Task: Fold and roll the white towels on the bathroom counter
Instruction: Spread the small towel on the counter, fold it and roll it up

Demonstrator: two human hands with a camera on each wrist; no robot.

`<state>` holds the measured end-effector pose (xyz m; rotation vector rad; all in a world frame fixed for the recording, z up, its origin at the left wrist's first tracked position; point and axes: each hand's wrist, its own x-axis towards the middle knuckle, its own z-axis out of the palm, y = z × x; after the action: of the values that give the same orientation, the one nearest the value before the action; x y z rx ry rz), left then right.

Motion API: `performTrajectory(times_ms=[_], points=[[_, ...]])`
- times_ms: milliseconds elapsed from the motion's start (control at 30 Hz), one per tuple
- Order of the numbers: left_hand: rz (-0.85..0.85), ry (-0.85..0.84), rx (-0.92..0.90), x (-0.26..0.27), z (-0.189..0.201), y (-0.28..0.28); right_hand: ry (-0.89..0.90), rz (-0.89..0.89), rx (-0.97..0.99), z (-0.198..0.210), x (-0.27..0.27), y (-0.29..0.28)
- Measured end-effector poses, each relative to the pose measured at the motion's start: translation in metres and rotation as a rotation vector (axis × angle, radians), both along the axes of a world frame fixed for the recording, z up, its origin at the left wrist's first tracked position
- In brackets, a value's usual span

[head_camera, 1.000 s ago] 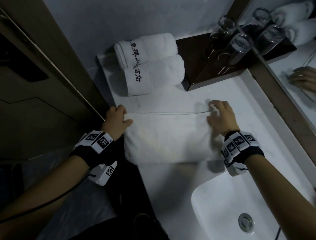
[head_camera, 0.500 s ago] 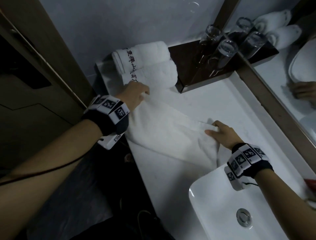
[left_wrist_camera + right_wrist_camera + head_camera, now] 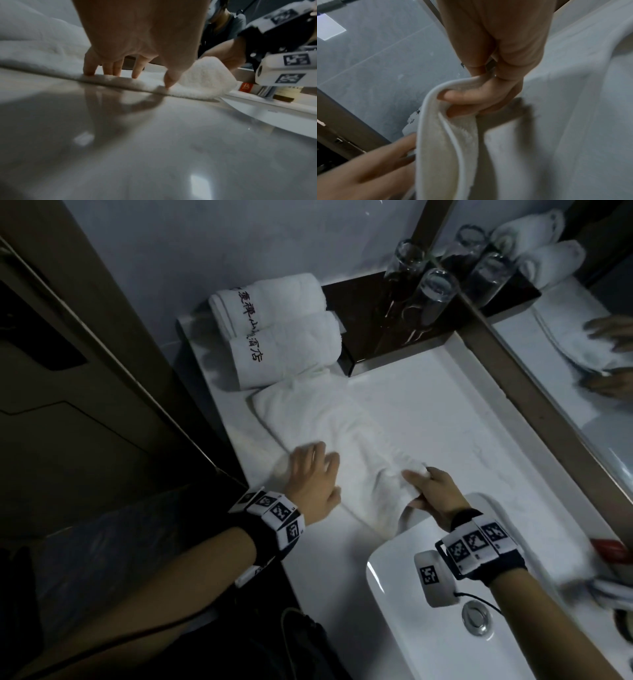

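Note:
A folded white towel [image 3: 329, 426] lies as a long strip on the white counter [image 3: 428, 412], slanting from the back left toward the basin. My left hand [image 3: 313, 470] rests flat on its near left edge, fingertips [image 3: 135, 73] pressing the terry down. My right hand [image 3: 428, 486] pinches the near end of the towel [image 3: 447, 135] and lifts it off the counter, thumb and fingers curled round the hem. Two rolled white towels [image 3: 274, 330] with dark lettering lie at the back left corner.
A white basin [image 3: 445, 611] with a metal drain sits at the near right, just below the towel's end. A dark tray [image 3: 394, 330] holding glasses [image 3: 436, 289] stands at the back. A mirror [image 3: 582, 337] lines the right side. A red item [image 3: 609, 549] lies at the right edge.
The towel has been turned from crosswise to a diagonal strip. My left hand came back from the towel's far end to its near edge. My right hand has gathered and raised the near end.

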<state>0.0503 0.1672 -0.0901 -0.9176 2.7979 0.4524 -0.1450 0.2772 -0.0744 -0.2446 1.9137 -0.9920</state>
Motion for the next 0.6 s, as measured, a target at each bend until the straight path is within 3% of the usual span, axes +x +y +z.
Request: performTrajectory(times_ms=[233, 433, 600], points=[[-0.023, 0.026, 0.039, 0.009, -0.005, 0.002, -0.025, 0.085, -0.060, 0.023, 0.014, -0.002], [-0.006, 0.040, -0.001, 0.031, 0.001, -0.016, -0.175, 0.162, -0.137, 0.036, 0.030, 0.003], [-0.060, -0.042, 0.040, 0.058, -0.001, -0.038, -0.332, 0.079, -0.210, 0.031, 0.062, 0.007]])
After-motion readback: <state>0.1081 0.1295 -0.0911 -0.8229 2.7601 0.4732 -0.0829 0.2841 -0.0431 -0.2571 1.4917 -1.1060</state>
